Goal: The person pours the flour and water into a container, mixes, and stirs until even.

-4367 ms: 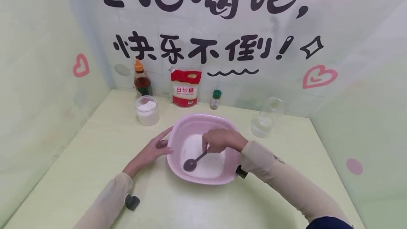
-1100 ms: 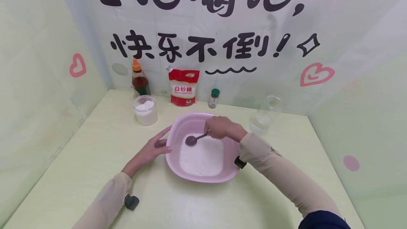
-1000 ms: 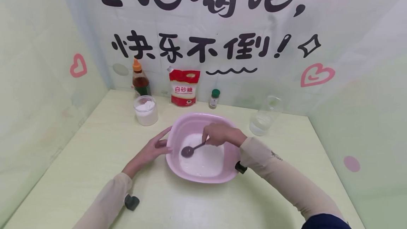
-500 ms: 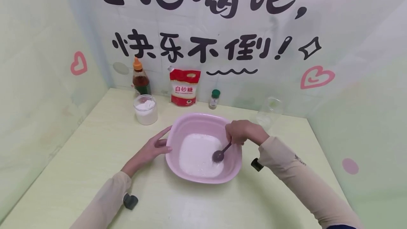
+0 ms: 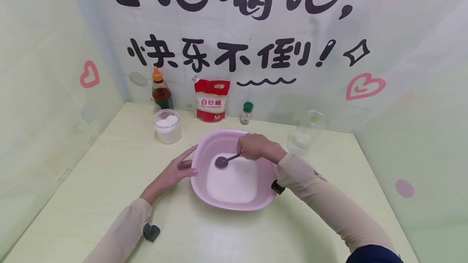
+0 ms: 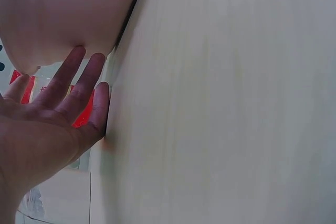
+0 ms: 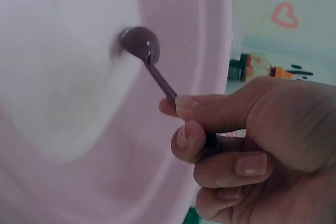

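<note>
A pink basin [image 5: 199, 182] with white liquid [image 5: 234, 182] in it stands mid-table. Over the basin, my right hand [image 5: 254, 146] grips the handle of a dark brown spoon [image 5: 221, 162]. The spoon's bowl sits at the liquid's far left part. From the right wrist view, the thumb and curled fingers of the right hand [image 7: 226, 150] pinch the thin handle, and the spoon bowl [image 7: 140, 43] touches the liquid. My left hand [image 5: 173, 173] rests against the basin's left side. Its fingers [image 6: 63, 80] are spread and fairly straight along the outer wall in the left wrist view.
Behind the basin stand an orange-capped sauce bottle [image 5: 161, 92], an open jar of white powder [image 5: 167, 127], a red and white sugar pouch [image 5: 211, 100] and a small green-capped bottle [image 5: 246, 113]. At the back right is a clear cup [image 5: 302, 137], partly blocked by the right arm.
The spoon has circled through the liquid; half a second ago it was at the basin's right side and now it is at the far left. The left hand has stayed put.
</note>
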